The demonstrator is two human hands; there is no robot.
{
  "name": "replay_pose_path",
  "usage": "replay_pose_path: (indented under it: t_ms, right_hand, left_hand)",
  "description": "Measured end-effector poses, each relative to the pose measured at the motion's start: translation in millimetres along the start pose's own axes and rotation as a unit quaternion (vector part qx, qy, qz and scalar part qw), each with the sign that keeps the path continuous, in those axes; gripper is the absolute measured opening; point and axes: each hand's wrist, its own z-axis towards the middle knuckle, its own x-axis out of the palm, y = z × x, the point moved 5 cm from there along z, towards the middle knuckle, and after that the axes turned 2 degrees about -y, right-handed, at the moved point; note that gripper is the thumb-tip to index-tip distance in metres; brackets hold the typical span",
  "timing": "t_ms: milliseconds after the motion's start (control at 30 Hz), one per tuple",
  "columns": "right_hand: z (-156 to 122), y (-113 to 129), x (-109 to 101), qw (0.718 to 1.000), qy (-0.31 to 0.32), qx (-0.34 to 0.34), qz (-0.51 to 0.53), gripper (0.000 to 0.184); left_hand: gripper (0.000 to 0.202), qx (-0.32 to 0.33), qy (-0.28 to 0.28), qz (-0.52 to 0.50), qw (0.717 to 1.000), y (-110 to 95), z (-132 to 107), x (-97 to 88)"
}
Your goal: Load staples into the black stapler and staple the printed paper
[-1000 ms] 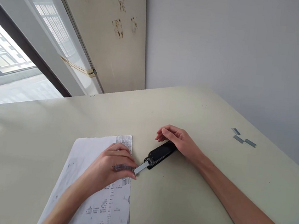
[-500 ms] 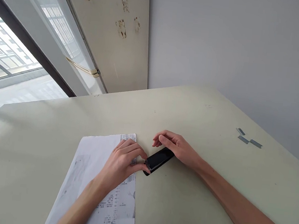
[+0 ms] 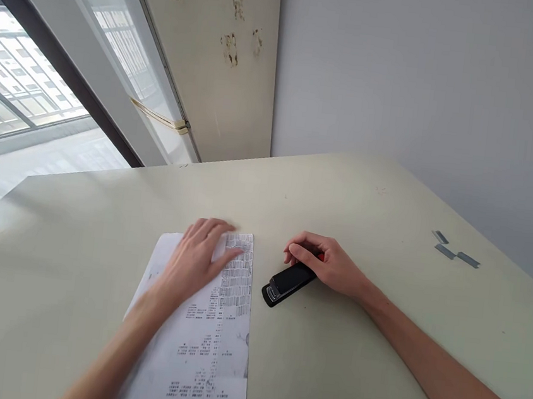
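Observation:
A black stapler (image 3: 292, 279) lies at a slant on the table, its front end pointing down and left. My right hand (image 3: 320, 260) is curled over the stapler's rear end, where a bit of red shows beside the fingers. Part of that end is hidden under the palm. My left hand (image 3: 201, 250), slightly blurred, is over the top of the printed paper (image 3: 227, 348). Its fingers are stretched out and the thumb is apart, with nothing seen between them. Whether the fingertips press on the sheet I cannot tell.
Several small grey strips, probably staples (image 3: 456, 253), lie toward the right edge of the pale table (image 3: 348, 373). Behind stand a stained cream panel (image 3: 210, 98) with a handle (image 3: 161, 117) beside it, a grey wall (image 3: 404, 68), and a window at the left.
My left hand has let go of the stapler's front end and moved left and up over the paper. My right hand stays at the stapler's rear. The view has shifted slightly.

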Motion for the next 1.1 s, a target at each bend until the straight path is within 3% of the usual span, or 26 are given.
replay_pose_path:
  t_ms: [133,367,500,667,967,1100]
  right_hand:
    - [-0.2,-1.1,1.9,1.000,0.004,0.000,-0.001,0.033]
    - [-0.2,-1.1,2.7,1.000,0.011,0.004,0.002,0.029]
    - [-0.3,-1.3,2.5,1.000,0.013,0.006,-0.001,0.028]
    - [-0.1,-0.7,1.8,1.000,0.011,-0.004,0.001,0.028]
    - [-4.5,6.8,2.1,0.999,0.019,-0.012,-0.023,0.027]
    - [-7.6,9.0,-3.0,0.999,0.030,-0.011,-0.038,0.026]
  left_hand:
    - [0.038,-0.066,-0.014,0.058,0.996,32.6,3.9,0.9]
    - [0.041,-0.098,-0.016,-0.012,0.995,47.6,6.9,7.1]
    - [0.038,-0.128,0.008,-0.084,0.988,44.6,8.6,5.4]
    - [0.039,-0.143,0.017,-0.092,0.985,31.0,17.0,10.1]
    - [0.043,-0.183,-0.017,-0.073,0.980,25.2,24.5,17.4]
    - [0.029,-0.182,-0.043,-0.063,0.980,18.9,16.7,15.1]
